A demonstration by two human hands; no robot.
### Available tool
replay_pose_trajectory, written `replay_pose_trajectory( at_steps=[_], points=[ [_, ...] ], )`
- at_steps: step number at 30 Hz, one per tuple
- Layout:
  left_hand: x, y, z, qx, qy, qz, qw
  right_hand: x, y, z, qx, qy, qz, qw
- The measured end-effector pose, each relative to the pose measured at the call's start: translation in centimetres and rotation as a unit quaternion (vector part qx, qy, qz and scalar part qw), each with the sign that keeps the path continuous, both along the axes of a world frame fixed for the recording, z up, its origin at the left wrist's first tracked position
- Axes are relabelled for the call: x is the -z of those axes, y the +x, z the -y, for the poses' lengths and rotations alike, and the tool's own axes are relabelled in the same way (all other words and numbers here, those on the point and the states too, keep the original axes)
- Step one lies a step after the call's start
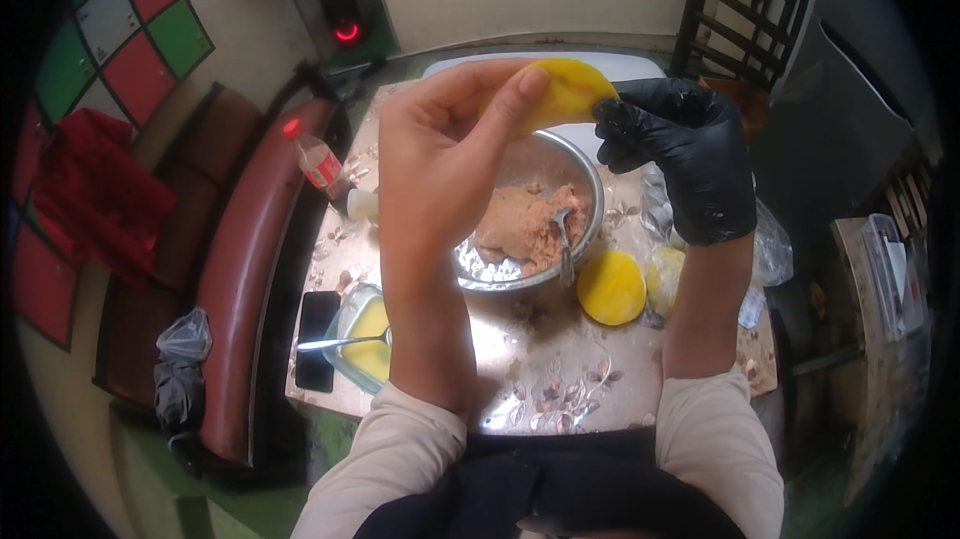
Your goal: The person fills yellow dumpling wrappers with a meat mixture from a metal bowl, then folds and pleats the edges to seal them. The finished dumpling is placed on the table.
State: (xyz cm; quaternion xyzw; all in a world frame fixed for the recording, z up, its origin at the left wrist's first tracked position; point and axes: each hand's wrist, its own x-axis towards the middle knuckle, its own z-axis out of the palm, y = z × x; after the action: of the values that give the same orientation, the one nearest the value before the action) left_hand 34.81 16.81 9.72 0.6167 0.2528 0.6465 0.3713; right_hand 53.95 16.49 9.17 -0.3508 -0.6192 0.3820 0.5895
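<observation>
left hand, 11 o'clock: bare | right hand, 2 o'clock: thin black glove, wrinkled, glossy, pale specks, ending at wrist | left sleeve, 7 o'clock: cream, creased, stopping on forearm | right sleeve, between 4 and 5 o'clock: matching cream | garment, 6 o'clock: near-black, over torso

folded wrapper: bright yellow. flat disc: same yellow. glove: black. filling: pinkish tan. bowl: silver. tablecloth: pale pinkish beige, brownish leaf-and-flower print. bench: maroon. sleeves: cream. bottle cap: red. wall panel: red, green, whitish-grey checks.
</observation>
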Motion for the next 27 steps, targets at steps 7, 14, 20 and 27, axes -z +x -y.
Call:
replay_pose_trajectory(
  at_steps=[7, 14, 20, 27],
  points=[
    [0.0, -0.1, -0.1, 0.003, 0.007, -0.006, 1.000, -0.4, -0.2, 0.5, -0.013, -0.015, -0.031, 0.999],
    [0.0, 0.2, 0.2, -0.002, 0.001, -0.023, 1.000, -0.1, -1.1, 0.2, 0.028, -0.015, -0.046, 0.998],
    [0.1, -0.1, 0.1, 0.019, 0.000, -0.013, 1.000, -0.3, -0.9, 0.4, 0.011, -0.023, -0.039, 0.999],
    [0.3, -0.2, 0.0, 0.028, -0.019, -0.039, 0.999, 0.2, -1.4, 0.4, 0.017, -0.019, -0.028, 0.999]
  ],
)
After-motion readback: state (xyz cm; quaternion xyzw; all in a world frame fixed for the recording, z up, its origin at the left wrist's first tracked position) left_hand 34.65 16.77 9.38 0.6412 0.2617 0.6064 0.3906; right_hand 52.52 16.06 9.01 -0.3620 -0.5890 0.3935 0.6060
